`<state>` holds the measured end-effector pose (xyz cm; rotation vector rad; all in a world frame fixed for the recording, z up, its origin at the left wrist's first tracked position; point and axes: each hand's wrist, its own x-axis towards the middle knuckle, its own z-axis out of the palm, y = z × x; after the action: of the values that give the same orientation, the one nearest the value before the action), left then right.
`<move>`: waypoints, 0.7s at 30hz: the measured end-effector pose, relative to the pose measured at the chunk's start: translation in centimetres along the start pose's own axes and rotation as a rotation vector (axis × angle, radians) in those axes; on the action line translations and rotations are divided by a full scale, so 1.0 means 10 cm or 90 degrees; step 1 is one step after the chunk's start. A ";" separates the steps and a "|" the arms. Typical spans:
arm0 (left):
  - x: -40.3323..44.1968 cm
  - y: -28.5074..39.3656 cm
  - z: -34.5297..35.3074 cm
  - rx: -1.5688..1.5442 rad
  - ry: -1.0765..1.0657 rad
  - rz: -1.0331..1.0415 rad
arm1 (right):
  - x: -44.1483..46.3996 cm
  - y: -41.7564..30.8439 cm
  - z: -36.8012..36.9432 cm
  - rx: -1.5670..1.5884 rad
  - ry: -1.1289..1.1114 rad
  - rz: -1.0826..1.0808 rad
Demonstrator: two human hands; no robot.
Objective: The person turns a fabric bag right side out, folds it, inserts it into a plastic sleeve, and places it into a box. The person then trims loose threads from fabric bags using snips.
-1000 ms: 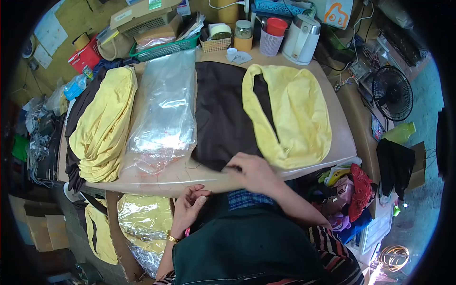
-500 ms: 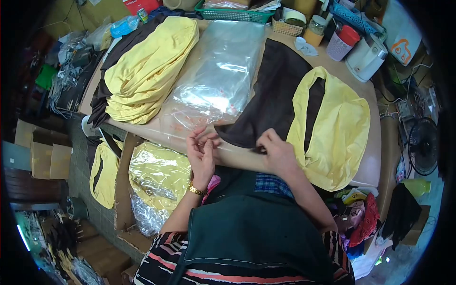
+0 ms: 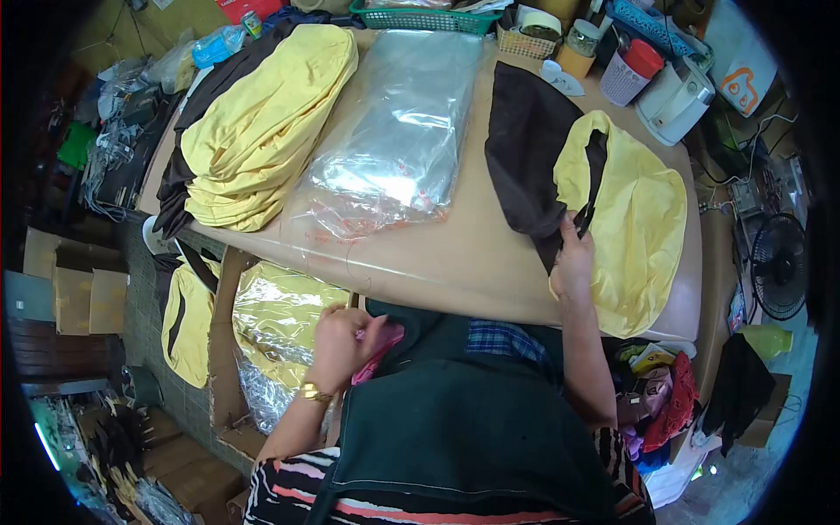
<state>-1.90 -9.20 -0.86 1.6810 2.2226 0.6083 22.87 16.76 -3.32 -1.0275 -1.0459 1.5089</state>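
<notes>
A cloth piece of dark brown (image 3: 525, 149) and yellow fabric (image 3: 643, 227) lies at the right of the table, with a long opening in its yellow part. My right hand (image 3: 573, 262) is closed on it near the lower end of that opening, where brown meets yellow. Off the table's front edge, my left hand (image 3: 346, 346) is curled shut and slightly blurred; what its fingers hold, if anything, I cannot make out. Just beside it hangs a bit of pink cloth (image 3: 381, 354) next to my dark green apron (image 3: 464, 420).
A stack of yellow and brown pieces (image 3: 262, 131) lies at the table's left, with clear plastic bags (image 3: 402, 122) beside it. Below stands a cardboard box (image 3: 223, 350) holding plastic-wrapped yellow cloth (image 3: 289, 306). A green basket (image 3: 429, 22), pink cup (image 3: 626, 79) and white kettle (image 3: 674, 105) line the back.
My left hand has moved down and left off the table edge, closing. My right hand has shifted right and up along the cloth, whose brown part has swung right, away from the plastic bags.
</notes>
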 end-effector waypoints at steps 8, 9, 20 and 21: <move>0.19 0.44 0.17 -0.424 0.060 -0.037 | -0.34 -0.13 0.32 -0.264 -0.063 0.024; 0.26 0.61 0.24 -0.721 0.012 -0.060 | -0.47 -0.03 0.32 -0.349 -0.203 -0.007; 0.46 0.29 0.31 -1.226 0.044 -0.260 | 1.86 -0.97 0.20 -0.797 -0.200 -0.248; 0.45 0.27 0.34 -1.224 0.034 -0.261 | 2.27 -0.78 0.08 -0.877 -0.189 -0.255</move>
<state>0.70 -3.76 -2.33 0.1587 0.8441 1.7174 20.67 40.01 2.10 -1.3274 -2.4527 0.4539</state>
